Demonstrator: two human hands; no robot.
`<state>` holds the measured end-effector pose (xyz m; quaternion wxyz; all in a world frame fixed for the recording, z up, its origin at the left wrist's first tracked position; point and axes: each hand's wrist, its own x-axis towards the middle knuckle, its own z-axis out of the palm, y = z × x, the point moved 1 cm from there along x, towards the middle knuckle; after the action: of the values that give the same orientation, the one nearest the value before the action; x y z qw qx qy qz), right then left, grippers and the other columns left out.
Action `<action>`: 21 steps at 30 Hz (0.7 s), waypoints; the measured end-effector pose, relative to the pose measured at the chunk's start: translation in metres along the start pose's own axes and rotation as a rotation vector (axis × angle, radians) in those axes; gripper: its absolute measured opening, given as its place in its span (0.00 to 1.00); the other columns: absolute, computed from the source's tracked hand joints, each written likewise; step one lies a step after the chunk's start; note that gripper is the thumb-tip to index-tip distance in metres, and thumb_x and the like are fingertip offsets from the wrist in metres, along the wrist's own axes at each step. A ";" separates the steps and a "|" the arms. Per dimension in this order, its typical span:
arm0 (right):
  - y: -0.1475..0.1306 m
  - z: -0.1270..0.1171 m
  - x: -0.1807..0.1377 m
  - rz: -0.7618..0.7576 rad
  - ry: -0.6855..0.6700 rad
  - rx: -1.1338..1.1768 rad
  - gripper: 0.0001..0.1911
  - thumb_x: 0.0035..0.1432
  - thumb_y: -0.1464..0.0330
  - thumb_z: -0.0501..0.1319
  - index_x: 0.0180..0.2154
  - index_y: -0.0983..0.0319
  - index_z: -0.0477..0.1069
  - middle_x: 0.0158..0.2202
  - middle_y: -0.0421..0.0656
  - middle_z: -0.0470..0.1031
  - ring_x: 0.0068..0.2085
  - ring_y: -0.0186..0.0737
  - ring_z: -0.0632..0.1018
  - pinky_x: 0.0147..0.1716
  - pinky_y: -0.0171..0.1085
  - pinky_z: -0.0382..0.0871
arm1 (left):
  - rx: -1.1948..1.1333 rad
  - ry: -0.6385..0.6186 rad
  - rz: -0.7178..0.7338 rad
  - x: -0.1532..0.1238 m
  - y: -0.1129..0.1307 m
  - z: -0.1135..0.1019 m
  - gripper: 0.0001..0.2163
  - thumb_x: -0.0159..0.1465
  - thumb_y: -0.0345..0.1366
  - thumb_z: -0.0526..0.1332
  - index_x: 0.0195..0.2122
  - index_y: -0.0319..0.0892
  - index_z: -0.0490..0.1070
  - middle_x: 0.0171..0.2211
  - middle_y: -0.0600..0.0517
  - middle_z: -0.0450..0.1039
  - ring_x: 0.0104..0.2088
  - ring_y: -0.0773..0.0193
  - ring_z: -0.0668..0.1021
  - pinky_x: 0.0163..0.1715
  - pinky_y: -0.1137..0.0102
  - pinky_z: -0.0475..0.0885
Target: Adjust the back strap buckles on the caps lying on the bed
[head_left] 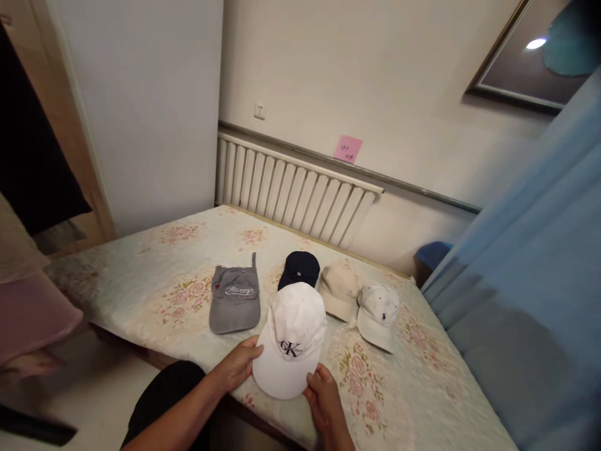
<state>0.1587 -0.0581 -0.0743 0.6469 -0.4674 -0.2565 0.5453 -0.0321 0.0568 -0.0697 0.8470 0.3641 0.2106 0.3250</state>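
Note:
A white baseball cap (pixel 300 316) with dark "CK" lettering is held by its brim over the near edge of the bed. My left hand (pixel 241 363) grips the brim's left side, fingers closed. On the brim's right side my right hand (pixel 323 398) pinches it between thumb and fingers. Left of it lies a grey cap (pixel 235 300) with white script, its strap sticking up. Behind the white cap rests a navy cap (pixel 299 269), its brim partly hidden. A beige cap (pixel 339 291) and an off-white cap (pixel 379 313) with a small dark emblem lie to the right.
The bed (pixel 188 250) has a floral cover. Beyond it are a white radiator (pixel 291 188), a pink note (pixel 347 149) and a wall socket (pixel 260 111). A blue curtain (pixel 530 250) hangs at right. Clothes (pixel 37 150) hang at left beside a pale cabinet (pixel 150 113).

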 end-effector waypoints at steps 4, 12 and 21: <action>-0.003 0.009 0.011 0.027 0.005 -0.086 0.16 0.42 0.69 0.63 0.38 0.62 0.70 0.36 0.43 0.77 0.36 0.41 0.76 0.37 0.39 0.70 | 0.049 0.035 -0.002 -0.001 0.018 -0.003 0.26 0.44 0.41 0.71 0.44 0.36 0.72 0.37 0.42 0.77 0.38 0.51 0.78 0.41 0.61 0.68; 0.006 0.010 0.026 0.105 0.073 -0.331 0.09 0.39 0.69 0.61 0.29 0.63 0.70 0.25 0.38 0.73 0.29 0.36 0.74 0.32 0.37 0.69 | 0.079 0.116 -0.031 -0.008 0.031 -0.012 0.26 0.39 0.41 0.72 0.38 0.34 0.73 0.34 0.42 0.77 0.36 0.52 0.78 0.41 0.60 0.68; 0.016 0.016 0.034 0.081 0.104 -0.523 0.05 0.35 0.70 0.58 0.19 0.60 0.61 0.11 0.32 0.62 0.15 0.30 0.64 0.17 0.31 0.55 | 0.139 0.198 -0.022 -0.006 0.022 -0.036 0.16 0.46 0.38 0.69 0.34 0.36 0.72 0.27 0.49 0.76 0.32 0.56 0.77 0.35 0.66 0.69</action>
<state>0.1470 -0.0210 -0.0870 0.4941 -0.6559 -0.3362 0.4612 -0.0669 0.0815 -0.0754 0.7983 0.3857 0.3193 0.3346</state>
